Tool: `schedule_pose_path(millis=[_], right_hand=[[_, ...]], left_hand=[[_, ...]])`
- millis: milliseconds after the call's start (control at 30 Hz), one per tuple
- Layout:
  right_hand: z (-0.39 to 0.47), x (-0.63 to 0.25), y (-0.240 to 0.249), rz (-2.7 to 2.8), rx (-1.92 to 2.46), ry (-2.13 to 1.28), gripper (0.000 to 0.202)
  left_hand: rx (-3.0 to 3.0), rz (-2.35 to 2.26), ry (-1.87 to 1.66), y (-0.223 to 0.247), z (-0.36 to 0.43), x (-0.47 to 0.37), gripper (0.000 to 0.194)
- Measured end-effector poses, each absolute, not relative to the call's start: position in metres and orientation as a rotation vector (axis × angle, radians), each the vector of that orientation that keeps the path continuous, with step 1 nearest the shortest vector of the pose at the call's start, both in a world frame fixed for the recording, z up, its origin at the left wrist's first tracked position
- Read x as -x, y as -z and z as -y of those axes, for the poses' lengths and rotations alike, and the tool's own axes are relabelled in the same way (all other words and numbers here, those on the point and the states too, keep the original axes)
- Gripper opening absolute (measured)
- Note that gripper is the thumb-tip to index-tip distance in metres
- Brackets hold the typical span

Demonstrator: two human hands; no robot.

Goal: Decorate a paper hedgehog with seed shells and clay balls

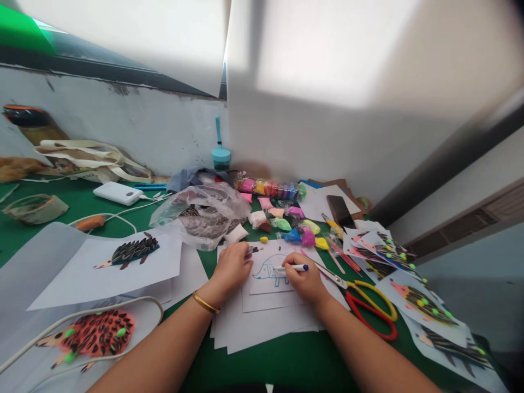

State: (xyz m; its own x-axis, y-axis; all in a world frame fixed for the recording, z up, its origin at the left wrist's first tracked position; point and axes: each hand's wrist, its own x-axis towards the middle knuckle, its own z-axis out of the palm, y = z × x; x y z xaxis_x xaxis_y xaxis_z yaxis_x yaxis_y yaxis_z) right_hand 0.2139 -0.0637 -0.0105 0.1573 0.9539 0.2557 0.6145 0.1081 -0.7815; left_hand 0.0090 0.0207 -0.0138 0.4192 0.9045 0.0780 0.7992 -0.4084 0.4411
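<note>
My right hand point(303, 278) is closed around a white marker point(291, 268) with a dark blue end, its tip against a small sheet of paper point(266, 287). That sheet bears a blue outline drawing of a hedgehog point(267, 268) with dots on its body. At the drawing's left, my left hand point(233, 267) rests on the paper with its fingers curled together. Small dark bits show at its fingertips; what it holds, if anything, I cannot make out. Larger white sheets point(266, 326) lie beneath the drawing.
Red-and-yellow-handled scissors point(370, 305) lie right of the papers. Colored clay packets point(282, 224) and a plastic bag of seeds point(200, 218) sit behind. Seed-covered hedgehog pictures point(135, 250) flank both sides. A white cable point(159, 311) crosses the left; a phone point(339, 210) lies back right.
</note>
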Motion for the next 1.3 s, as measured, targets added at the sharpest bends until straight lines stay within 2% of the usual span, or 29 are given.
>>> schedule_pose_path(millis=[1300], right_hand=[[0.0682,-0.2158,0.0067,1.573,1.584,-0.538,0.013]], left_hand=[[-2.340,-1.453,-0.447,0.0122,-0.0205,-0.0093,0.010]])
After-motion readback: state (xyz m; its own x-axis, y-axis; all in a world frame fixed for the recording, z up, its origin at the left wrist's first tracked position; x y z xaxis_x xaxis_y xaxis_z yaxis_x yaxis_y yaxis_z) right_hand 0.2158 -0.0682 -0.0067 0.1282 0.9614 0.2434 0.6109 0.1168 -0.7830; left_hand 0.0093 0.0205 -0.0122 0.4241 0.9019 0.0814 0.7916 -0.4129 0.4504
